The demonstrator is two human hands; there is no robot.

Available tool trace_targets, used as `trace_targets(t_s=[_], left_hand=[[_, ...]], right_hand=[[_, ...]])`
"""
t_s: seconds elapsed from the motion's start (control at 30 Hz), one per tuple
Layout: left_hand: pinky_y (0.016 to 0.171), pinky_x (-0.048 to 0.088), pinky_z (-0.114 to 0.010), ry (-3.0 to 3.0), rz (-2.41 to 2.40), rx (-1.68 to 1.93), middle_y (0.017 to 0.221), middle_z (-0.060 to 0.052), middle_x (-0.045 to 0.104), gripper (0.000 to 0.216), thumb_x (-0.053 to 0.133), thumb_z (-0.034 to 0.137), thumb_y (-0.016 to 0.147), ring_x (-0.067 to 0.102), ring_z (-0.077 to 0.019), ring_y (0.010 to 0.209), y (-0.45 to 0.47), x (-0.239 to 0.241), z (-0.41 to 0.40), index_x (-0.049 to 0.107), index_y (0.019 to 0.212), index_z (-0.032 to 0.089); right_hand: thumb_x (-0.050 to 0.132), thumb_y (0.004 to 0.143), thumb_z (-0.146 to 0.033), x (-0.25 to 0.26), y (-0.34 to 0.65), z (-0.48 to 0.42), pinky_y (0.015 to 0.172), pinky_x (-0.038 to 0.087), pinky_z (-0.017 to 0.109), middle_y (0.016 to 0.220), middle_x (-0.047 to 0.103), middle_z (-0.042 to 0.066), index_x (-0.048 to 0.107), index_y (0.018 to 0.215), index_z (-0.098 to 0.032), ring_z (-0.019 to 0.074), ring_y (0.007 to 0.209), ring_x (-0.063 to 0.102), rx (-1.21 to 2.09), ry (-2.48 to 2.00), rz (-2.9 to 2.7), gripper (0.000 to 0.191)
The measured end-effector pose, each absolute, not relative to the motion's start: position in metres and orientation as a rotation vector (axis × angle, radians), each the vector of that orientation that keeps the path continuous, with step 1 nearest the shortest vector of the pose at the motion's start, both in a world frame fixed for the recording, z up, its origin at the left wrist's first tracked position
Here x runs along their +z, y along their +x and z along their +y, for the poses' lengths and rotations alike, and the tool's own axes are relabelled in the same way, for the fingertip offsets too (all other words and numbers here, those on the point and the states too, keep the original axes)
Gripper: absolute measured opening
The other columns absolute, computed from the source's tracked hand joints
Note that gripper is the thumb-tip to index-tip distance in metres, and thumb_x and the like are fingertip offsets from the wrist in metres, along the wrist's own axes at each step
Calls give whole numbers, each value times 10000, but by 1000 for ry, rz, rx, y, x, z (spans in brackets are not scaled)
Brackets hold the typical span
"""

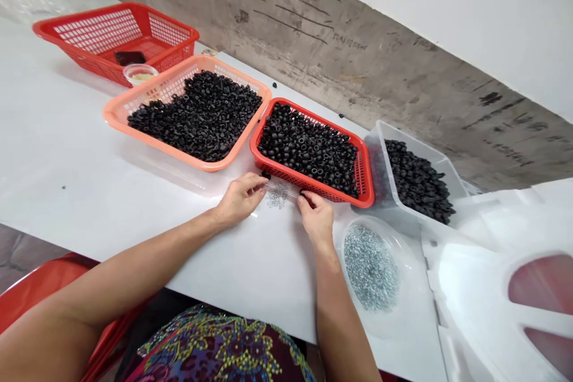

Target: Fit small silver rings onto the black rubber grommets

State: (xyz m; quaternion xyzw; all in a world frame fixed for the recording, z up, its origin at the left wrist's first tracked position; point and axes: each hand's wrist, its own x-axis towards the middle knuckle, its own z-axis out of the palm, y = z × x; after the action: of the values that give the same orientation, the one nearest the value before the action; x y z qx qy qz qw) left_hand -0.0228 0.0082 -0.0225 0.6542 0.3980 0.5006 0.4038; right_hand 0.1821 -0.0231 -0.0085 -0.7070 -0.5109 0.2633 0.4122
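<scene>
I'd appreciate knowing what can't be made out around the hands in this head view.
Head view:
Left hand: its fingers hide most of the small black piece.
Right hand: its fingers hide whatever they touch.
Silver bits: too small to identify.
Dark item in far red basket: too blurred to name.

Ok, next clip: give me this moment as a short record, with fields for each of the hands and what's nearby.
left hand: pinching a small black ring
right hand: pinching a second small black ring
between hands: silvery bits
nearest container: red basket of black rings
also nearby: clear bowl of silvery bits
</scene>
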Motion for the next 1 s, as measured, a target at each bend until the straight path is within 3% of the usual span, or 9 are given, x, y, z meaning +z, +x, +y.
trace_targets(t_s=[0.1,0.2,0.37,0.53,0.73,1.0], left_hand=[[628,484,-247,1740,820,1183,941,-73,642,273,606,205,807,564,-114,720,-20,-21,0,672,1069,164],[660,511,-262,1803,687,1140,993,-88,631,273,626,208,808,581,-131,797,-19,-20,-5,681,1072,169],[662,513,-273,1792,698,1083,906,-66,615,209,574,161,814,571,-125,768,-19,-18,-6,714,968,171],[692,488,-277,1602,764,1052,847,-61,642,165,607,207,776,575,-134,757,-19,-11,-3,726,874,146],[527,408,-238,1028,930,893,597,-33,622,214,639,284,746,526,-107,534,-23,-5,5,710,824,98],[498,423,-218,647,748,918,709,-81,682,184,765,135,558,608,-123,562,-26,4,8,670,704,78]], right_hand=[[681,731,-356,-2,166,-35,716,493,333,891,719,55,735,972,-198,187,742,614,1012,-1546,-1208,294],[694,747,-359,0,151,-45,578,451,285,738,684,17,743,994,-209,140,603,543,1268,-1402,-1181,293],[648,805,-401,0,143,-48,545,419,277,653,627,3,743,1019,-211,137,579,509,1317,-1358,-1249,302],[578,845,-440,4,155,-45,672,484,324,756,684,47,742,965,-175,185,690,594,1011,-1570,-1388,333],[542,821,-278,-12,178,-37,847,494,390,927,693,98,717,927,-167,235,868,626,445,-1736,-1569,233],[572,811,-224,-27,171,-35,829,512,393,906,636,108,690,1048,-145,239,870,595,274,-1614,-1912,277]])
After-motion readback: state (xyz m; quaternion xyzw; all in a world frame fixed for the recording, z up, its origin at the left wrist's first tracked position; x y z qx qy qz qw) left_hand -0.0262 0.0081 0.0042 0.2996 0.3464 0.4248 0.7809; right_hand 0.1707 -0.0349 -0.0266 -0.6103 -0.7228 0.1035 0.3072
